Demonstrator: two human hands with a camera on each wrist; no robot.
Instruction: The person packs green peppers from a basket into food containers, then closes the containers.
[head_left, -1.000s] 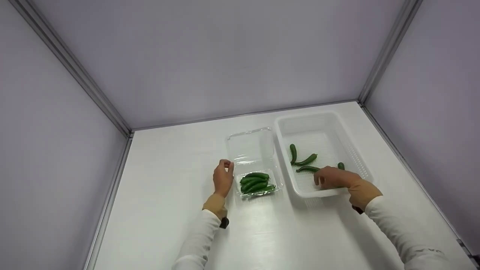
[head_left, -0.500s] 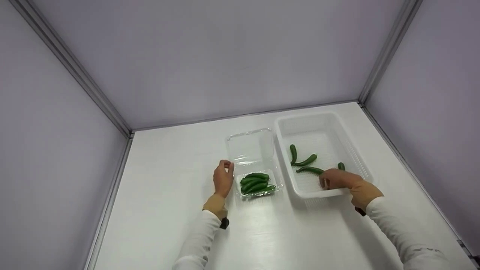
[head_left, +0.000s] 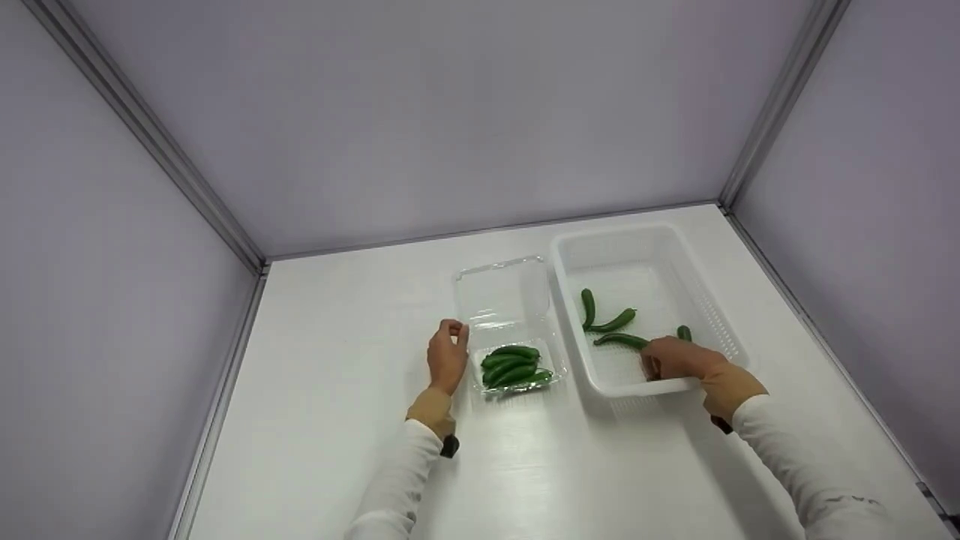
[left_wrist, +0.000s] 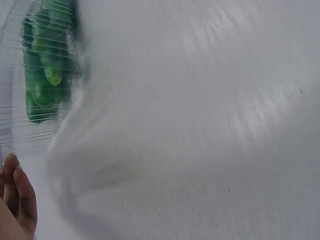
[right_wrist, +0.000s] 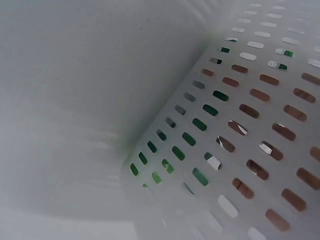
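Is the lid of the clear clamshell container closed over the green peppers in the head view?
No, the clear clamshell container lies open, its lid flat behind the tray that holds the green peppers.

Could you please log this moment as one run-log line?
left hand: beside clear clamshell, touch unclear | right hand: in white basket, on a green pepper, grip hidden | peppers in clamshell

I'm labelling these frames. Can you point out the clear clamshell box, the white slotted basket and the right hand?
clear clamshell box [head_left: 501,289]: head view, on its open lid.
white slotted basket [head_left: 564,289]: head view, on its left wall.
right hand [head_left: 675,358]: head view, on the back of the hand.
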